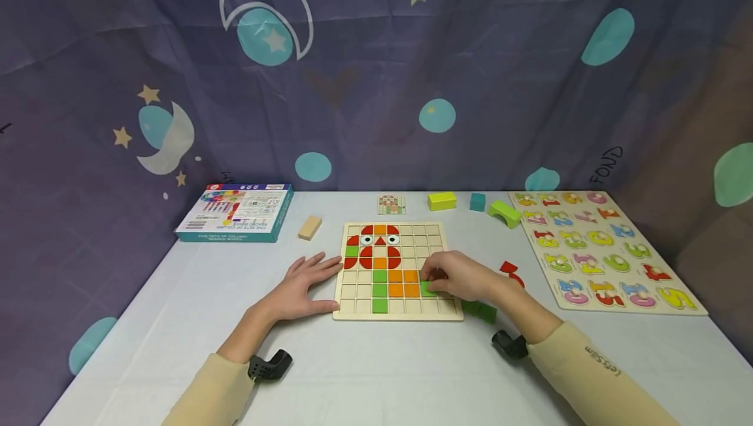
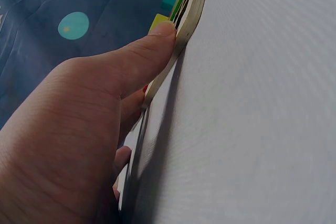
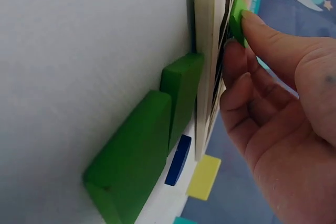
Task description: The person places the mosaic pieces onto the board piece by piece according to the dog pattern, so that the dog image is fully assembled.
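A wooden grid board (image 1: 357, 314) lies flat, partly filled with red, orange and green tiles that form a bird-like picture with two round eyes. My left hand (image 1: 302, 290) rests beside its left side, fingers spread, with the thumb (image 2: 152, 45) touching the board's edge. Over the right part of the grid, my right hand (image 1: 461, 276) pinches a light green tile (image 3: 237, 20) between thumb and forefinger. That tile is tilted against the board, to the right of the orange tiles (image 1: 403, 283). Two dark green blocks (image 1: 479, 311) sit by the board's lower right edge, partly under my right hand.
Behind the board are a small picture card (image 1: 391, 204), a yellow block (image 1: 442, 201), a teal cube (image 1: 478, 202) and a green arch (image 1: 505, 213). A plain wooden block (image 1: 309, 227) and a flat box (image 1: 235, 213) stand left. Red pieces (image 1: 509, 268) and a number puzzle (image 1: 606, 256) lie right.
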Tool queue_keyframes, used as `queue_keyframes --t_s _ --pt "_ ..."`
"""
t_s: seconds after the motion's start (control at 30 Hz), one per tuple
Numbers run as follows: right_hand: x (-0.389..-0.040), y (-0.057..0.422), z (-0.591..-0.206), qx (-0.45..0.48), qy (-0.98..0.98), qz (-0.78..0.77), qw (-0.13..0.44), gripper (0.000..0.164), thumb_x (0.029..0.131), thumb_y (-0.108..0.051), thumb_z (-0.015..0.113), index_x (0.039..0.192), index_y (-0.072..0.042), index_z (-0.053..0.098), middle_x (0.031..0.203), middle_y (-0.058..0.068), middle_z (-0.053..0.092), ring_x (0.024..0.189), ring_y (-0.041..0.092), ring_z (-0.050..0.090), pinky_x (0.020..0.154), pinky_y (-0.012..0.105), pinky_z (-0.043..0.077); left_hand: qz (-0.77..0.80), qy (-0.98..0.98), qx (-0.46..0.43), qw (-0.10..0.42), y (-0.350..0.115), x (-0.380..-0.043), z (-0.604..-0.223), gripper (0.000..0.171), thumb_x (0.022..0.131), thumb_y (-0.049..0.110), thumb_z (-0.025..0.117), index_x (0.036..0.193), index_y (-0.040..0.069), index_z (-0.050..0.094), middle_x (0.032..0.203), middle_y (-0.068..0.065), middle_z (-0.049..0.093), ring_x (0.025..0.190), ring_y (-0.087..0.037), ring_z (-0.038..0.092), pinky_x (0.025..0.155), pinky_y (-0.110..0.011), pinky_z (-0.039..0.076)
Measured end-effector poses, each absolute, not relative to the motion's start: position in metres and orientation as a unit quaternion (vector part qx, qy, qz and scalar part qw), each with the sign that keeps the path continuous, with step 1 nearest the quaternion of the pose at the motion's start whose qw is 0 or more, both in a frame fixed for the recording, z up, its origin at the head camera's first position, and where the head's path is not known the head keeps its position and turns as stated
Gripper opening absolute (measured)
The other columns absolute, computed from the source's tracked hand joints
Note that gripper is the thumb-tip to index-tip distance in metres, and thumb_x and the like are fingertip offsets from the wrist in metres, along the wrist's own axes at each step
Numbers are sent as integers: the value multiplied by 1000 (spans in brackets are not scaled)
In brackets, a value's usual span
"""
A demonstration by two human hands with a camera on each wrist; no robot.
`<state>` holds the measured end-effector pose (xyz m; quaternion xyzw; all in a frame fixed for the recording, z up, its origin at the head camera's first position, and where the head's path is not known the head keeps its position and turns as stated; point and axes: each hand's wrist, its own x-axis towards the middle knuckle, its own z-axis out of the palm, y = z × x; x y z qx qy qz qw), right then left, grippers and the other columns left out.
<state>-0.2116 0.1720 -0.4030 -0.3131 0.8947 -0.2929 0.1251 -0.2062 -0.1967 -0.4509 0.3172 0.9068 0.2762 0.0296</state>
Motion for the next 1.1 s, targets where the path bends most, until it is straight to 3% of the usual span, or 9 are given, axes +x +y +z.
queue_keyframes --t_s 0.43,1.1 --pt "-209 177 -403 -325 894 -287 111 10 91 -8 76 98 -11 71 90 -6 61 82 13 54 76 28 52 278 907 315 32 -196 -204 -448 80 85 46 77 151 10 49 158 -3 40 151 -34 19 119 -59 5" --pt "-187 232 -402 -302 896 -301 127 20 86 -16 82 100 -11 69 86 -8 60 78 10 55 69 26 51 271 911 311 30 -196 -205 -450 81 86 48 77 152 11 48 158 -2 41 151 -33 19 119 -59 5"
